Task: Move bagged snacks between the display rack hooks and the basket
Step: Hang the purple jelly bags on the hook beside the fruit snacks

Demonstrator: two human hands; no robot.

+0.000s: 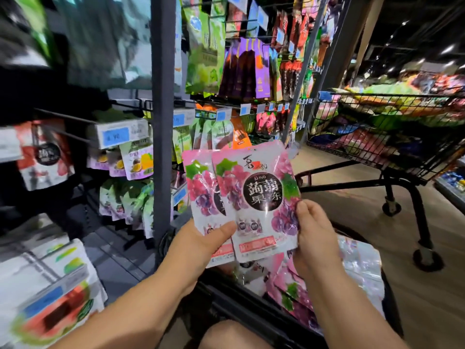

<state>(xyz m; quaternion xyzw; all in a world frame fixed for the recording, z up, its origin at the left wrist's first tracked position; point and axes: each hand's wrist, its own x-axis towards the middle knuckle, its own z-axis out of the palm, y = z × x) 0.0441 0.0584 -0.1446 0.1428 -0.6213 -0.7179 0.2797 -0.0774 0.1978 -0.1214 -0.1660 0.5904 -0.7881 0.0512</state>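
We hold two overlapping grape jelly pouches (pixel 256 187) upright above the black basket (pixel 226 298), beside the display rack (pixel 163 96). Our left grip (pixel 214 238) clasps their lower left, thumb across the front; our right grip (pixel 312 238) pinches the right edge.

Dim aisle, blurred wide-angle edges

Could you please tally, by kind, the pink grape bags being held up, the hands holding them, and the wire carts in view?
Pink grape bags held up: 2 (front bag, back bag)
Hands holding them: 2 (left hand, right hand)
Wire cart: 1
Total: 5
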